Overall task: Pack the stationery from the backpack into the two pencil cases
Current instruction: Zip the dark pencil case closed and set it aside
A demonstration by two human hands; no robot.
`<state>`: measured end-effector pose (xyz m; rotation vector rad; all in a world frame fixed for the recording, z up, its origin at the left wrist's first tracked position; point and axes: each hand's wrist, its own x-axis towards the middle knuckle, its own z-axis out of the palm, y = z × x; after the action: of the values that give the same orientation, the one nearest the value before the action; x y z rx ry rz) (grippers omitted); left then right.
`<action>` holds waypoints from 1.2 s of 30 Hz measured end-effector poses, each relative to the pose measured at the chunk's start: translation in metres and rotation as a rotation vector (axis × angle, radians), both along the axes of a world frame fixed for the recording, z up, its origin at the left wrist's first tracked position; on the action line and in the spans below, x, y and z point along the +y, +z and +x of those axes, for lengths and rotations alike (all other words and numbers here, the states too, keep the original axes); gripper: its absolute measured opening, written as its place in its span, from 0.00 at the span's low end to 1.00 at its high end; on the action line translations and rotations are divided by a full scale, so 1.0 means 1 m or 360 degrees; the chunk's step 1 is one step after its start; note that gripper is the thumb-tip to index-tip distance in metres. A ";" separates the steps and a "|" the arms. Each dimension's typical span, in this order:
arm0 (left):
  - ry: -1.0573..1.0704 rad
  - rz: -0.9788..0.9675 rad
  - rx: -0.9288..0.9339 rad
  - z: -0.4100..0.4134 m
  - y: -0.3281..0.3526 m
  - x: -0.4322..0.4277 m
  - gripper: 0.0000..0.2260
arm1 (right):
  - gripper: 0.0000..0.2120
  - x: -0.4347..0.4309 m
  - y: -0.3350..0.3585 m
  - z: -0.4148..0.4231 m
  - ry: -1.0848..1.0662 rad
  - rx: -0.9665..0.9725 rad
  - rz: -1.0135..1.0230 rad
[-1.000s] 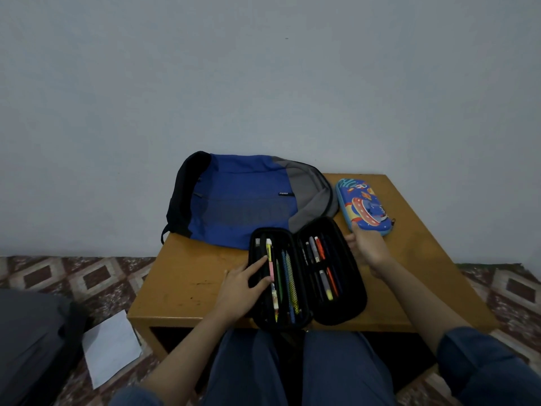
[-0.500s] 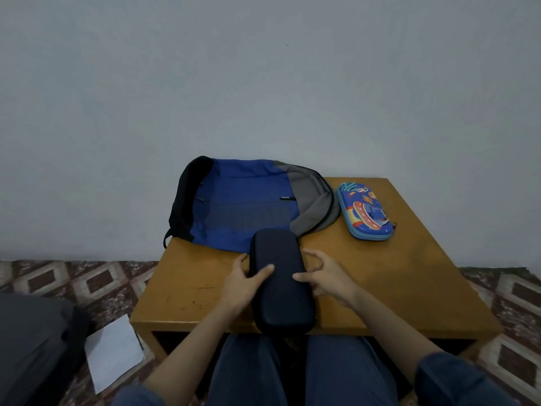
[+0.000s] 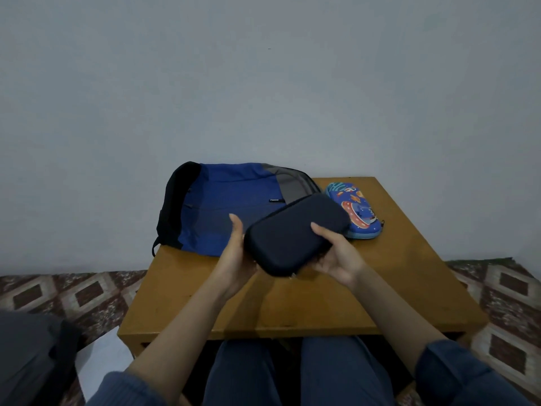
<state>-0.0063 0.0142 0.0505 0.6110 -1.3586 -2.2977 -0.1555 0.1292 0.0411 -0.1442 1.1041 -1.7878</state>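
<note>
Head view: I logged the dark pencil case closed and held above the table, tilted, its far end toward the backpack. The left hand gripped its left end, thumb upright, fingers hidden beneath. The right hand gripped its right edge, thumb on top. The patterned blue pencil case lay closed on the table beside the backpack.

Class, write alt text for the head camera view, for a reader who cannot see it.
A person's left hand and right hand hold a closed dark pencil case above a wooden table. Behind it lie a blue backpack and a closed cartoon-print pencil case.
</note>
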 end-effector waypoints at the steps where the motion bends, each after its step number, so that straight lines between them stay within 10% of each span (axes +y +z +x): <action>1: 0.0000 -0.0020 0.0000 -0.002 -0.001 0.008 0.31 | 0.19 -0.002 0.003 0.000 -0.0088 -0.0014 -0.0046; 6: 0.0234 -0.0344 -0.0327 -0.019 -0.013 0.043 0.06 | 0.27 -0.011 0.008 0.000 -0.0362 0.0090 -0.0039; 13: 0.0334 -0.1846 -0.0861 -0.011 -0.033 0.027 0.11 | 0.26 -0.009 -0.001 0.000 -0.0530 0.0108 0.0033; 36: 0.0305 -0.2094 -0.0911 0.015 0.000 -0.024 0.08 | 0.05 0.025 0.007 -0.031 0.0147 0.0499 0.0067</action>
<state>0.0082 -0.0101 0.0506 0.8303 -2.4593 -0.6853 -0.1862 0.1542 0.0477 -0.4553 1.3321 -1.6946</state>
